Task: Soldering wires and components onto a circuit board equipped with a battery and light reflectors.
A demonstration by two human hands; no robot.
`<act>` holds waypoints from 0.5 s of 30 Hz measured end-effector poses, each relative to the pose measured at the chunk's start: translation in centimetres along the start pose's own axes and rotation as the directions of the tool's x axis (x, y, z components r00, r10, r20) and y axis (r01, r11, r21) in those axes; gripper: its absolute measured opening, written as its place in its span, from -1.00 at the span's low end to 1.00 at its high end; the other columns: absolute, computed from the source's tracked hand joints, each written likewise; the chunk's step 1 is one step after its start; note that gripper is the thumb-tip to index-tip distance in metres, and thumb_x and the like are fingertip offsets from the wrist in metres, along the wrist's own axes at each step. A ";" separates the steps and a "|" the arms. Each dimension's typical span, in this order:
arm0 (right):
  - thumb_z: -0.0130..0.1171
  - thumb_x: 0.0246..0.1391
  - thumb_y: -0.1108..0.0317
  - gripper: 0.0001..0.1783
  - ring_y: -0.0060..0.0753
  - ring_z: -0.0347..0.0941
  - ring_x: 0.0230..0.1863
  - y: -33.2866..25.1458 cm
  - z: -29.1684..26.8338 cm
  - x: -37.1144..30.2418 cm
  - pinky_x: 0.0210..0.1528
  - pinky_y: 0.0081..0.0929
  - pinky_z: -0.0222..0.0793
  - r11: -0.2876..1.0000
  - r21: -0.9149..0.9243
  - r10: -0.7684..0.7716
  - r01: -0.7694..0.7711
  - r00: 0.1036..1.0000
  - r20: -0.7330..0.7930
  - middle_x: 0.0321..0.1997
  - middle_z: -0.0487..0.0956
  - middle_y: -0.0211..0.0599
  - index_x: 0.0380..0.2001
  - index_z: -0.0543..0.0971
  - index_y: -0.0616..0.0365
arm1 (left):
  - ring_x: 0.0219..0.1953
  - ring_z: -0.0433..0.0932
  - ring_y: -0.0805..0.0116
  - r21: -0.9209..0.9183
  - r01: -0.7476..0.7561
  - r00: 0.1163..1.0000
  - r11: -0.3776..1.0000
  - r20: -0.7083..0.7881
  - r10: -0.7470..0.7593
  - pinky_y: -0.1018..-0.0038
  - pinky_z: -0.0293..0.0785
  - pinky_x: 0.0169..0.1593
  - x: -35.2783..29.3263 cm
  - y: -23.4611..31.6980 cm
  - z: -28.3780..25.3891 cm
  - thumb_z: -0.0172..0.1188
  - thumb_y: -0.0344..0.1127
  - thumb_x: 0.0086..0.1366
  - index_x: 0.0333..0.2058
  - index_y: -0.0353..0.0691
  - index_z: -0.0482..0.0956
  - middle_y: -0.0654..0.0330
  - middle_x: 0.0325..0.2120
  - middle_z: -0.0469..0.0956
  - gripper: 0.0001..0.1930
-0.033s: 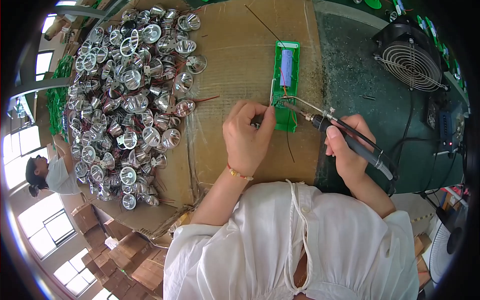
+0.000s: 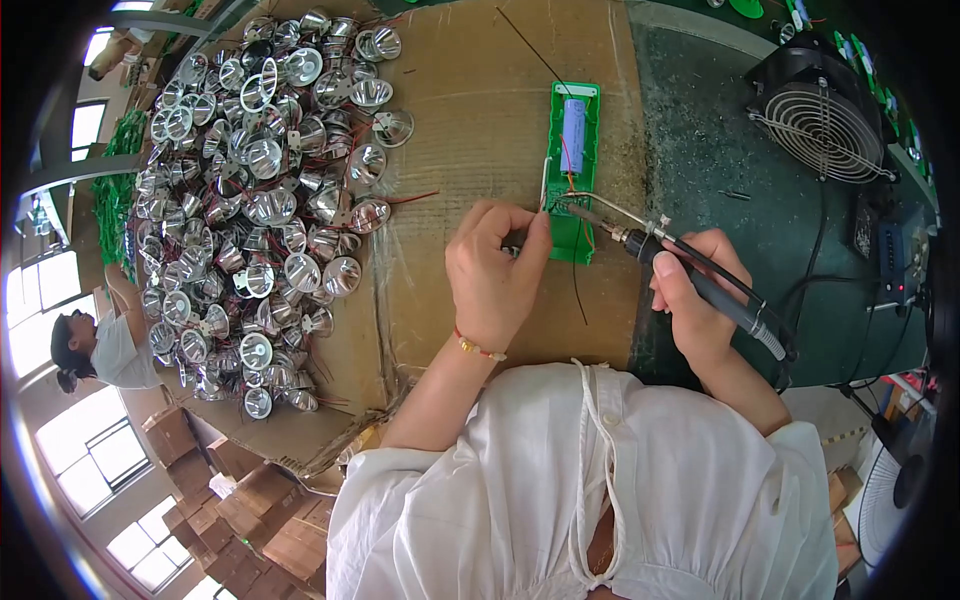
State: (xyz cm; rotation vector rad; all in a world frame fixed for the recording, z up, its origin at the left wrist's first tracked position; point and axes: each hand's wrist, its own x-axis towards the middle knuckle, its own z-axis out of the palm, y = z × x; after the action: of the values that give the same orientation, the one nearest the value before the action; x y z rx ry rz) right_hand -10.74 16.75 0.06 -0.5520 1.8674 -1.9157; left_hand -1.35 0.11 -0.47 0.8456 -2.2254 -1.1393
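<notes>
A green plastic housing lies on the cardboard ahead of me, with a lavender cylindrical battery cell in its far half. Thin red and dark wires and a small circuit board show in its nearer half. At the housing's left edge my left hand pinches a thin white wire between thumb and forefinger. My right hand grips a soldering iron with a metal feed tube fixed along it. The iron's tip reaches the board from the right; the exact contact is too small to tell.
Many shiny reflector cups with wires are heaped at the left. On the dark green bench at the right stand a fan with a wire guard and a small box with a red light. Another person is at far left.
The far end of the long thin dark wire has shifted slightly right. Both hands and the soldering iron stay in place.
</notes>
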 end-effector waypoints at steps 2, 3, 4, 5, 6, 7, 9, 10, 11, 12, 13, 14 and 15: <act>0.18 -0.03 0.45 -0.84 -0.70 0.34 -0.69 0.0 0.2 -0.2 -0.65 -0.74 0.26 1.000 0.014 0.022 -0.022 1.000 -0.020 -0.65 0.46 -0.35 -0.46 0.40 0.26 | -0.60 0.44 0.32 -0.006 0.002 1.000 1.000 -0.003 -0.002 0.49 0.34 -0.50 0.0 0.0 0.0 0.22 -0.43 0.03 -0.59 -0.32 0.51 0.15 -0.61 0.46 -0.89; 0.18 -0.03 0.45 -0.83 -0.69 0.34 -0.69 0.0 0.2 -0.4 -0.65 -0.74 0.27 0.999 0.029 0.044 -0.043 0.998 -0.041 -0.64 0.46 -0.34 -0.45 0.40 0.26 | -0.61 0.43 0.33 -0.002 0.011 1.000 1.000 -0.002 -0.011 0.49 0.34 -0.50 0.0 0.0 0.0 0.22 -0.43 0.03 -0.59 -0.32 0.51 0.15 -0.61 0.46 -0.89; 0.18 -0.03 0.45 -0.83 -0.69 0.34 -0.69 0.1 0.2 -0.4 -0.65 -0.74 0.27 0.999 0.028 0.042 -0.041 0.998 -0.040 -0.64 0.46 -0.34 -0.45 0.40 0.26 | -0.61 0.43 0.33 0.001 0.021 1.000 1.000 0.000 -0.021 0.49 0.34 -0.51 0.1 0.0 0.0 0.22 -0.43 0.02 -0.59 -0.32 0.51 0.15 -0.61 0.46 -0.89; 0.18 -0.02 0.44 -0.82 -0.68 0.34 -0.68 0.1 0.1 -0.5 -0.64 -0.74 0.28 0.997 0.074 0.034 -0.030 0.998 -0.059 -0.63 0.46 -0.32 -0.43 0.39 0.27 | -0.61 0.43 0.33 0.000 0.022 1.000 1.000 -0.002 -0.022 0.49 0.34 -0.51 0.0 0.0 0.0 0.22 -0.43 0.02 -0.59 -0.32 0.51 0.15 -0.61 0.46 -0.89; 0.18 -0.02 0.44 -0.82 -0.67 0.35 -0.68 0.2 -0.1 -0.7 -0.63 -0.73 0.29 0.993 0.119 0.026 -0.017 0.997 -0.079 -0.62 0.47 -0.31 -0.42 0.39 0.27 | -0.61 0.43 0.34 0.000 0.021 1.000 1.000 -0.006 -0.021 0.49 0.33 -0.51 0.0 0.0 -0.1 0.22 -0.43 0.02 -0.59 -0.32 0.51 0.16 -0.61 0.46 -0.89; 0.18 -0.02 0.44 -0.82 -0.67 0.35 -0.68 0.1 -0.3 -0.8 -0.63 -0.73 0.29 0.993 0.118 0.026 -0.017 0.997 -0.076 -0.62 0.47 -0.31 -0.42 0.39 0.27 | -0.62 0.43 0.35 0.000 0.021 1.000 1.000 -0.011 -0.021 0.49 0.33 -0.51 0.0 0.0 -0.2 0.22 -0.44 0.02 -0.59 -0.32 0.51 0.16 -0.61 0.46 -0.89; 0.18 -0.01 0.43 -0.81 -0.66 0.35 -0.67 0.0 -0.8 -0.9 -0.63 -0.73 0.29 0.997 0.072 -0.017 0.024 0.995 -0.094 -0.61 0.47 -0.29 -0.40 0.38 0.27 | -0.62 0.43 0.36 -0.010 0.020 1.000 1.000 -0.008 -0.020 0.50 0.33 -0.52 0.0 0.0 -0.1 0.22 -0.44 0.02 -0.60 -0.32 0.51 0.16 -0.61 0.46 -0.90; 0.18 -0.01 0.43 -0.81 -0.66 0.35 -0.67 -0.1 -0.8 -0.8 -0.63 -0.73 0.29 0.997 0.072 -0.021 0.028 0.995 -0.096 -0.61 0.47 -0.29 -0.40 0.38 0.27 | -0.62 0.43 0.36 -0.019 0.023 1.000 1.000 -0.005 -0.023 0.50 0.33 -0.52 0.1 0.0 -0.1 0.22 -0.44 0.02 -0.60 -0.32 0.51 0.16 -0.61 0.46 -0.90; 0.17 -0.01 0.43 -0.80 -0.66 0.35 -0.67 -0.1 -0.9 -0.9 -0.63 -0.73 0.29 0.997 0.073 -0.023 0.030 0.996 -0.084 -0.60 0.47 -0.29 -0.40 0.38 0.27 | -0.62 0.43 0.36 -0.020 0.021 1.000 1.000 -0.004 -0.021 0.50 0.33 -0.52 0.1 0.0 -0.1 0.22 -0.44 0.02 -0.60 -0.32 0.51 0.16 -0.61 0.46 -0.90; 0.17 -0.01 0.42 -0.80 -0.66 0.35 -0.67 -0.1 -0.9 -0.9 -0.63 -0.73 0.29 0.997 0.074 -0.026 0.032 0.997 -0.073 -0.60 0.46 -0.29 -0.40 0.38 0.27 | -0.62 0.43 0.37 -0.019 0.024 1.000 1.000 -0.006 -0.025 0.51 0.33 -0.52 0.1 0.1 -0.1 0.22 -0.45 0.02 -0.60 -0.32 0.51 0.16 -0.61 0.46 -0.90; 0.17 -0.01 0.42 -0.80 -0.66 0.35 -0.67 -0.1 -1.0 -1.0 -0.63 -0.73 0.29 0.997 0.074 -0.027 0.033 0.997 -0.074 -0.60 0.46 -0.29 -0.40 0.38 0.27 | -0.62 0.43 0.37 -0.018 0.028 1.000 0.999 -0.007 -0.028 0.51 0.33 -0.52 0.1 0.1 -0.1 0.22 -0.45 0.02 -0.60 -0.32 0.51 0.16 -0.62 0.46 -0.90; 0.18 -0.01 0.42 -0.80 -0.66 0.35 -0.66 -0.1 -1.0 -1.1 -0.63 -0.73 0.29 0.998 0.062 -0.019 0.022 0.998 -0.061 -0.60 0.46 -0.29 -0.41 0.38 0.27 | -0.62 0.43 0.37 -0.018 0.026 1.000 0.999 -0.009 -0.027 0.51 0.33 -0.52 0.1 0.1 -0.1 0.22 -0.45 0.02 -0.60 -0.32 0.51 0.16 -0.62 0.46 -0.90; 0.18 -0.01 0.43 -0.80 -0.66 0.35 -0.66 -0.1 -1.0 -1.2 -0.63 -0.73 0.29 0.999 0.049 -0.010 0.012 0.999 -0.049 -0.59 0.46 -0.29 -0.41 0.38 0.27 | -0.62 0.43 0.37 -0.003 0.012 1.000 1.000 -0.006 -0.012 0.52 0.34 -0.53 0.1 0.0 -0.2 0.22 -0.45 0.02 -0.60 -0.32 0.51 0.17 -0.61 0.46 -0.90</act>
State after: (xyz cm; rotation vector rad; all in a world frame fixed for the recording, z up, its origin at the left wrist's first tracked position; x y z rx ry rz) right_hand -10.31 18.21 0.10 -0.5052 1.8449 -1.9932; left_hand -1.29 -0.02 -0.35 0.8613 -2.2163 -1.1441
